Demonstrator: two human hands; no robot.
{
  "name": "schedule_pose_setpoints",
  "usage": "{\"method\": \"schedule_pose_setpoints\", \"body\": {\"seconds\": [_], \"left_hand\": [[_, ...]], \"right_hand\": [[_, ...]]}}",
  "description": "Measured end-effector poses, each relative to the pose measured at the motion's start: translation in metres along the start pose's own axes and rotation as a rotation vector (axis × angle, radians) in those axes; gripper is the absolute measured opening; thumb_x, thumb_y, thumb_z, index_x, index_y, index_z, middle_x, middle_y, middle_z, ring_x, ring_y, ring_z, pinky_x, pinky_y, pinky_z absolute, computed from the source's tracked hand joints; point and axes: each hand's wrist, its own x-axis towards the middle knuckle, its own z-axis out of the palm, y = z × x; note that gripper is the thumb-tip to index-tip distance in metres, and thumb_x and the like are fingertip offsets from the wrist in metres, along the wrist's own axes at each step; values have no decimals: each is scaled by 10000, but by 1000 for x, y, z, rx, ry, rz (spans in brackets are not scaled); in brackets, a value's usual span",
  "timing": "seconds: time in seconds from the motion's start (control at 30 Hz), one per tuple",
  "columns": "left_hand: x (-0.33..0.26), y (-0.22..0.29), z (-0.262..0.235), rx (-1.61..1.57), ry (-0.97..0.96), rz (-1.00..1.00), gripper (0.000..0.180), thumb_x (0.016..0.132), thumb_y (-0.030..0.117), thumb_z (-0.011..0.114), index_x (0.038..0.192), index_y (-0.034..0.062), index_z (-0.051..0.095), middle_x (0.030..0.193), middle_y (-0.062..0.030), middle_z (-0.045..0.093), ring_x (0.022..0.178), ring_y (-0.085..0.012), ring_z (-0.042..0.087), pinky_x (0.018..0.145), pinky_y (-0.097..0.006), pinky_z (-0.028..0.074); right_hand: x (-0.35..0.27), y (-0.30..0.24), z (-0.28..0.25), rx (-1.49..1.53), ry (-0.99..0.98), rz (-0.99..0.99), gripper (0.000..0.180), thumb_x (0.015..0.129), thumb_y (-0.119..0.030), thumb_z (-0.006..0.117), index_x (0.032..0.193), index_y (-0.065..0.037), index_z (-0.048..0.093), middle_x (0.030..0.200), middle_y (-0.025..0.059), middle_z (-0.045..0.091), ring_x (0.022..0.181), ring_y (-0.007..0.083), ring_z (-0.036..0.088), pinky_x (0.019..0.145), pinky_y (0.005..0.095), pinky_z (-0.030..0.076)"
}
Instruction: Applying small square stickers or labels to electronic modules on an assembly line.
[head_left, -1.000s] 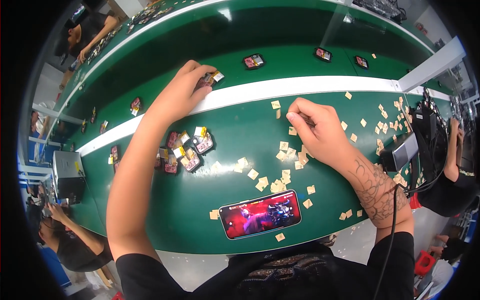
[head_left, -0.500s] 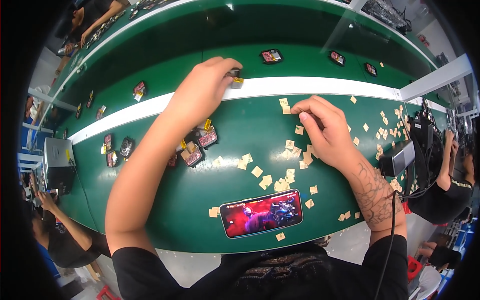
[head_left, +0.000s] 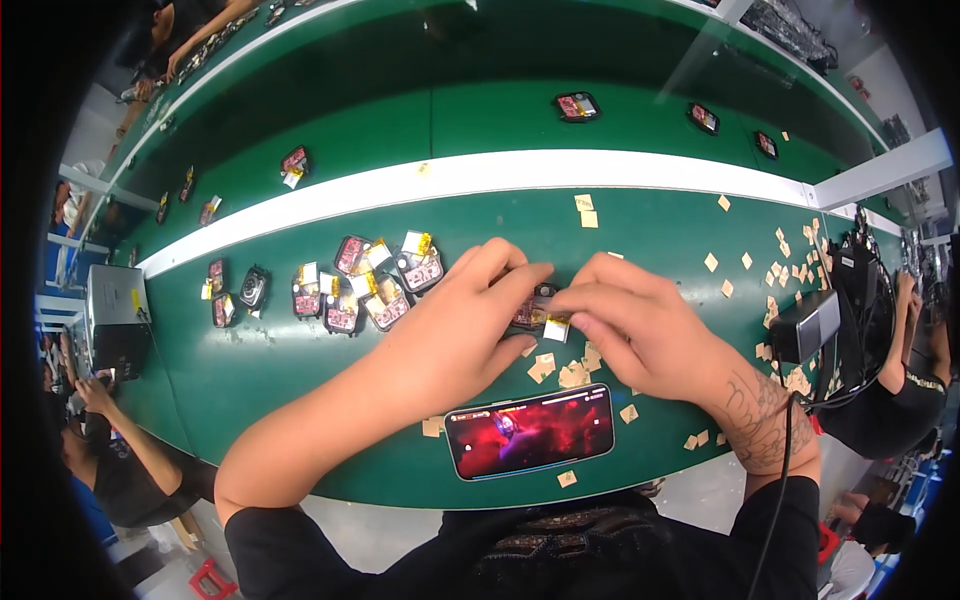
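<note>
My left hand (head_left: 488, 305) grips a small black device housing (head_left: 545, 294) with a reddish circuit board inside, above the green table. From the housing hangs a silver-white battery pouch (head_left: 556, 330) with yellow tape. My right hand (head_left: 640, 325) is closed in a pinch, its fingertips over the housing's right side; whatever they hold is hidden. Several similar opened housings (head_left: 342, 316) with boards and pouches lie in a cluster left of my left hand. Small tan square stickers (head_left: 574, 375) are scattered below and around my right hand.
A lit phone (head_left: 530, 436) lies near the front edge. A white ledge (head_left: 480, 172) crosses behind, with more housings (head_left: 576, 106) on the green surface beyond. Black cables and an adapter (head_left: 806, 326) sit at right, a silver-black box (head_left: 117, 310) at left. Other people work on both sides.
My left hand has come back from the white ledge toward me, bringing a housing. My right hand has shifted down and left to meet it. The clustered housings are now uncovered.
</note>
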Motion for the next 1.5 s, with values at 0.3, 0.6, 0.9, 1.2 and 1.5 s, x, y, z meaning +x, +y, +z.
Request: {"method": "schedule_pose_setpoints", "body": {"seconds": [0.3,0.6,0.9,1.2,1.5], "left_hand": [[-9,-8,10,68,56,34,588,851,84,872,1396,1,666,1191,-128,569,1098,-308,604,924,-409,553],[-11,-10,14,129,165,98,541,844,147,898,1329,27,692,1096,-115,587,1032,-332,615,912,-417,550],[-10,-7,13,94,149,79,469,824,125,902,1262,89,737,1032,-96,560,967,-303,613,853,-426,546],[-10,-12,13,-15,92,116,264,812,33,887,1034,91,756,1035,-94,518,922,-280,583,807,-391,531],[-10,-11,1,34,29,130,407,842,66,863,1187,70,646,1086,-120,559,1028,-347,607,887,-437,529]], "right_hand": [[4,-23,-7,-431,-160,51,335,829,1,754,1152,-89,765,990,56,582,883,245,675,740,384,567],[4,-25,3,-713,-146,-63,261,808,-32,739,1063,-74,701,970,50,608,869,270,680,716,407,567],[5,0,-11,32,-20,222,142,980,-33,708,1120,-47,696,996,111,629,828,321,685,693,403,554],[6,-2,-36,-118,-255,114,116,955,-92,749,1055,-47,709,975,101,674,814,353,684,715,441,541],[5,-14,-14,-419,-226,-53,372,836,-216,866,1174,-111,752,1077,8,666,831,247,725,695,403,607]]}}
